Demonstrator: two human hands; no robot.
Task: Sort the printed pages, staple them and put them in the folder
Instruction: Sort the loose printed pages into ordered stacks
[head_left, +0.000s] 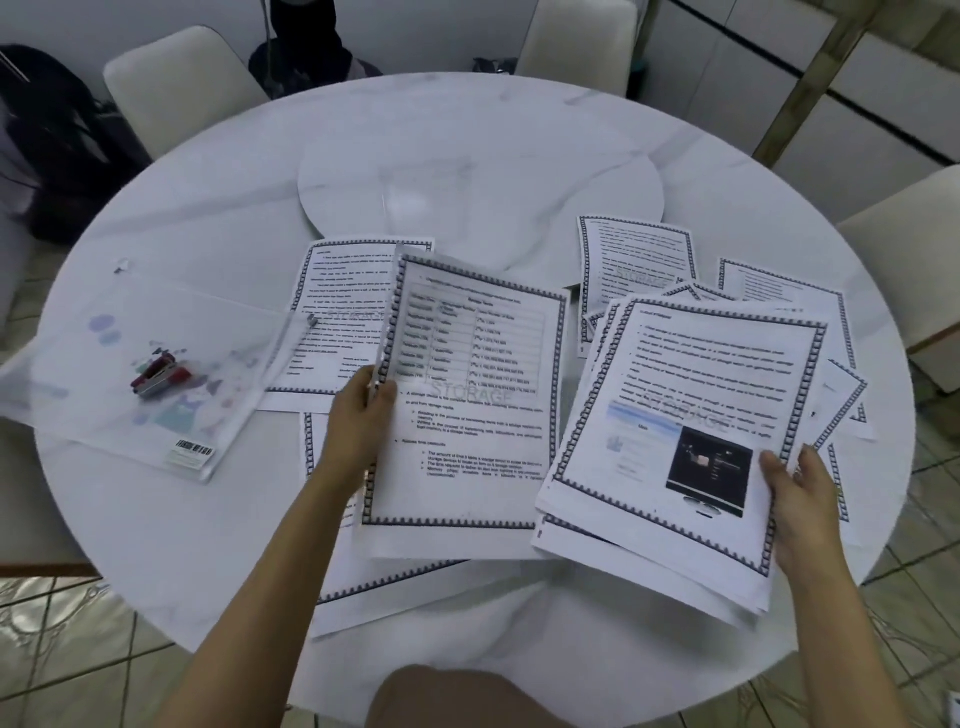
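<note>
My left hand (358, 415) grips the left edge of a printed page with a table (467, 410), lifted above the table. My right hand (802, 499) holds the right edge of a stack of pages (680, 415) whose top sheet shows a dark picture. More bordered pages lie loose: one behind the left hand (337, 291), one under the lifted page (374, 592), and others at the back right (636, 265). A clear plastic folder (156, 364) lies on the left, with a red stapler (156, 376) on it.
Everything sits on a round white marble table (208, 545) with a raised turntable (483, 197) in its middle. White chairs (176, 83) stand around it, and a dark bag (52, 135) sits at far left. A tiled floor shows below the table edge.
</note>
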